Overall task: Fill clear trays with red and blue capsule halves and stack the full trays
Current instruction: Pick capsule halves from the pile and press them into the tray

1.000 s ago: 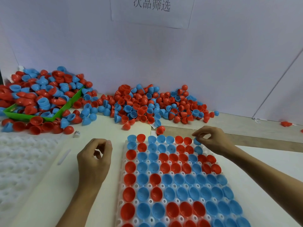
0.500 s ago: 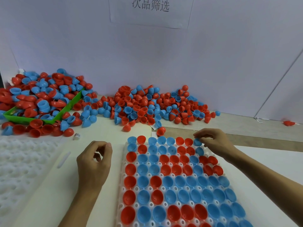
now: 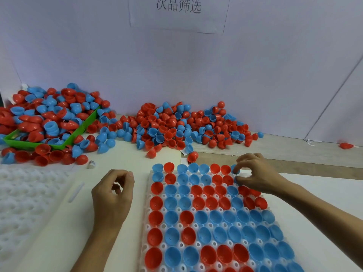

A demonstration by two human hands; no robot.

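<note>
At far left lies a white dimpled foam sheet point(image 3: 21, 197), and behind it a green bin point(image 3: 82, 127) heaped with red and blue halves. The left hand point(image 3: 112, 195) rests on the table beside the tray, fingers loosely curled, holding nothing. The clear tray point(image 3: 196, 225) sits centre, its cells filled with capsule halves. A loose pile point(image 3: 182, 126) lies behind it. The right hand point(image 3: 257, 173) pinches a blue half point(image 3: 234, 169) at the tray's far right corner.
</note>
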